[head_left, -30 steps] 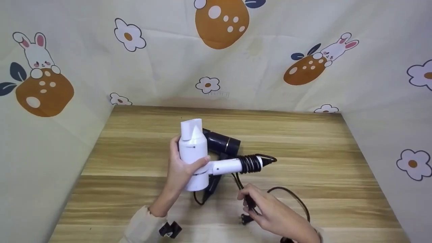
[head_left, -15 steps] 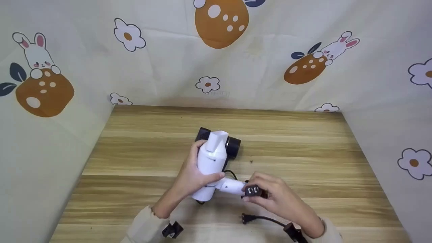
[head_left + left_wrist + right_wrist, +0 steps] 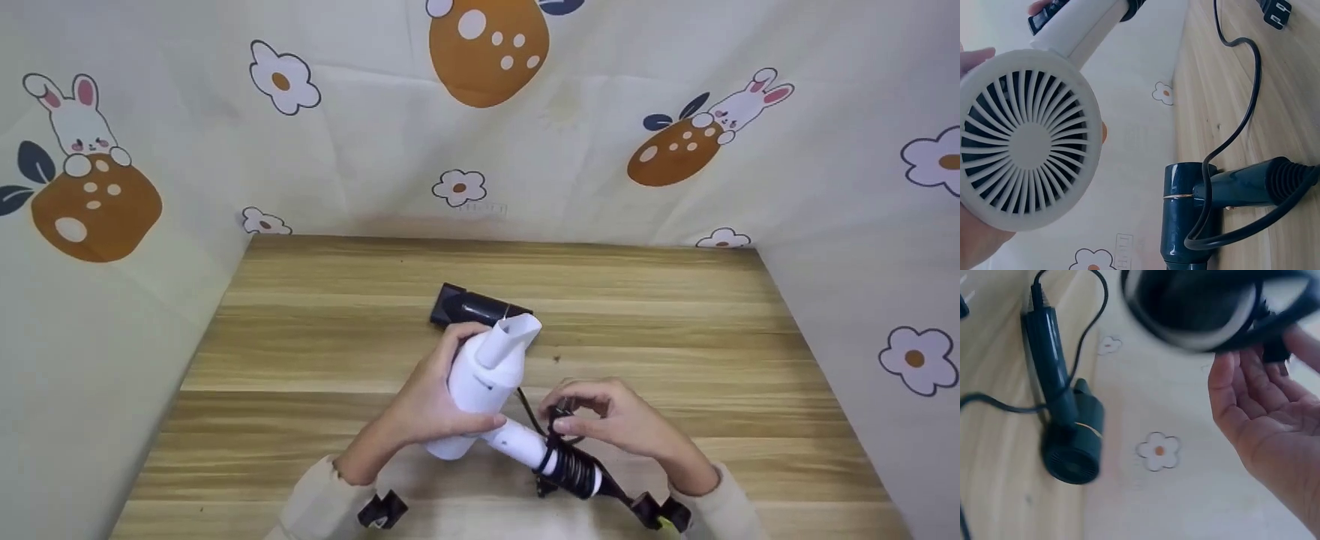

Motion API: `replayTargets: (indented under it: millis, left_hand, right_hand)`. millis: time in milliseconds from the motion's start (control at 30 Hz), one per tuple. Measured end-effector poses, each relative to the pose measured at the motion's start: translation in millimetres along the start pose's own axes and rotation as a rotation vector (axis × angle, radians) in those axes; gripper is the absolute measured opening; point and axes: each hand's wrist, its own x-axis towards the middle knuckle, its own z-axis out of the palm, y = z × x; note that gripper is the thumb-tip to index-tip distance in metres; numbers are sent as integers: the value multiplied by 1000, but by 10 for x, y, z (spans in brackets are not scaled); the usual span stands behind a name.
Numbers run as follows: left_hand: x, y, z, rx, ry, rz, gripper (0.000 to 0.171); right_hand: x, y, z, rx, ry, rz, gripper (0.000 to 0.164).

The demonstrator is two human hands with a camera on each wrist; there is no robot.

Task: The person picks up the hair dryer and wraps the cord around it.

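My left hand [image 3: 431,401] grips the barrel of a white hair dryer [image 3: 487,375], held above the table. Its flat nozzle tilts up to the right, and its handle slants down to the lower right with black cord [image 3: 574,469] coiled round it. The dryer's round slatted rear grille [image 3: 1030,145] fills much of the left wrist view. With thumb and fingers my right hand [image 3: 622,420] pinches a black plug [image 3: 559,418] beside the coils. In the right wrist view the blurred handle end partly covers that plug.
Behind the white dryer a dark hair dryer [image 3: 480,306] lies on the wooden table [image 3: 315,315]. Its loose cord [image 3: 1253,84] runs across the table, with a two-pin plug [image 3: 1276,12] near it. Patterned cloth [image 3: 360,150] walls in the back and sides.
The white dryer has moved right and nearer, its handle swinging from pointing right to pointing lower right. My right hand has brought the plug up beside the coiled cord.
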Motion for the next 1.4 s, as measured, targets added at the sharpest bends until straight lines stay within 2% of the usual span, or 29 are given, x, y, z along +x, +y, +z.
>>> replayTargets:
  millis: [133,267,367,433,567,633,733,833,933,1000,1033,1100,1200,1267,1333,1400]
  left_hand:
    - [10,-15,-1,-26,0,104,88]
    - [24,-21,-1,-34,17,205,88]
    - [20,-21,8,-54,23,246,87]
    - [19,-14,21,-82,25,240,86]
    - [36,-12,47,-104,39,176,84]
    - [45,-21,51,-96,59,145,84]
    - [40,-28,41,-103,97,105,84]
    - [29,-23,24,-135,111,75,85]
    - [32,-17,5,-199,116,42,85]
    - [36,-16,-10,-254,140,-1,85]
    - [37,-16,-19,-291,161,-26,84]
    - [46,-16,-42,-369,221,-80,82]
    - [63,-24,-82,-489,334,-152,77]
    - [74,-32,-101,-540,390,-185,75]
    - [73,-39,-108,-570,418,-212,74]
    - [60,-41,-99,-587,419,-232,74]
  right_hand:
    - [24,156,-6,259,-82,-8,21]
    - [41,285,39,524,-139,14,33]
    - [45,351,119,642,-157,54,36]
    - [29,357,174,684,-158,99,35]
    - [-32,301,209,801,-178,198,36]
    - [-54,272,189,883,-214,200,38]
    - [-54,226,152,932,-295,142,40]
    - [-55,152,148,936,-317,142,43]
    - [-68,48,169,918,-211,233,46]
    - [-82,5,193,900,-100,251,47]
    - [-86,3,212,890,-60,222,47]
    - [-91,31,260,831,14,109,44]
    - [-91,120,352,688,147,-121,34]
    - [-89,160,407,531,283,-187,33]
    - [-73,172,452,397,408,-154,27]
    - [-48,163,488,278,465,-70,18]
